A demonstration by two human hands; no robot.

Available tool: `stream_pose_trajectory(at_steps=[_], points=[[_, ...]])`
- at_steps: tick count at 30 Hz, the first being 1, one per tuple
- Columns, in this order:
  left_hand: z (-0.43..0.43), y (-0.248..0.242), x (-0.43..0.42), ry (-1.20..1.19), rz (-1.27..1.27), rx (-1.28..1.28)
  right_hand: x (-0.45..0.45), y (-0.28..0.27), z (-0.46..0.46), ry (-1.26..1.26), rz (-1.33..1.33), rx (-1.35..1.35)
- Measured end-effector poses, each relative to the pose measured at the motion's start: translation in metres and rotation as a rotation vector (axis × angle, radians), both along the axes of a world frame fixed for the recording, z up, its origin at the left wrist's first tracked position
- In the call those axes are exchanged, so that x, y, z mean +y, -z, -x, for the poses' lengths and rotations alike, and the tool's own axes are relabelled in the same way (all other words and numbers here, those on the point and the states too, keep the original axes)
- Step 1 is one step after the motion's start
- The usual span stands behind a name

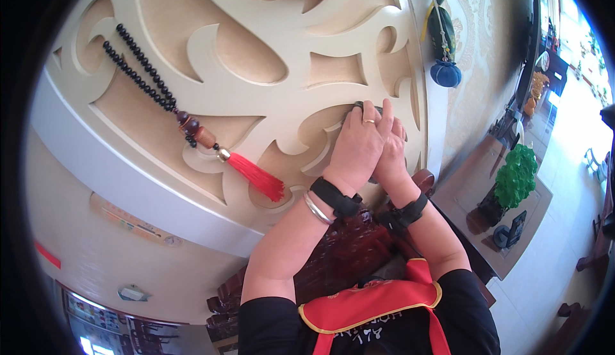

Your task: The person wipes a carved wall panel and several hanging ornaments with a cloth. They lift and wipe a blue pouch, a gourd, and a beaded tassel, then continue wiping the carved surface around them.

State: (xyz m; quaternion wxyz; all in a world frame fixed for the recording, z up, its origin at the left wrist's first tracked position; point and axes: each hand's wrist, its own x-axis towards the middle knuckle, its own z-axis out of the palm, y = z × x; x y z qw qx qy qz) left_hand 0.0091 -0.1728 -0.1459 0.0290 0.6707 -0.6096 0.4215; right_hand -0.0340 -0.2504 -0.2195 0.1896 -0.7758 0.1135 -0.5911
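My left hand point(358, 146), with a ring, a silver bangle and a black wrist strap, is raised against a cream carved openwork panel point(259, 98). My right hand point(391, 150), also strapped in black, overlaps it closely. Both hands are around a dark object point(358, 104). Only small dark edges of it show past the fingers, so its kind cannot be told. To the left, a black bead string point(139, 66) hangs on the panel, with brown beads and a red tassel point(254, 175) at its lower end.
A dark pouch point(441, 26) and a blue pouch point(446, 73) hang at the panel's right border. Carved dark wooden furniture point(346, 249) lies below my arms. On the right, a table point(461, 187) bears a green cabbage-shaped ornament point(516, 175) and a small stand point(511, 232).
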Motion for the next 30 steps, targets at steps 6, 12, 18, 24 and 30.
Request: stream_pose_trajectory(at_steps=[6, 12, 18, 24, 30], points=[[-0.007, -0.013, 0.048, -0.142, -0.079, -0.088, 0.033, -0.007, -0.007, -0.182, 0.109, -0.117], [-0.009, -0.01, 0.043, 0.015, -0.088, -0.025, 0.02, 0.001, 0.0, -0.096, 0.1, 0.015], [-0.005, 0.002, 0.002, -0.03, -0.127, -0.019, -0.01, 0.009, 0.001, -0.041, 0.061, -0.03], [-0.016, 0.021, 0.024, 0.066, -0.276, -0.102, 0.031, 0.042, 0.001, -0.185, -0.128, -0.073], [-0.009, 0.041, 0.074, -0.048, -0.354, -0.017, 0.065, 0.07, 0.008, -0.204, -0.104, 0.089]])
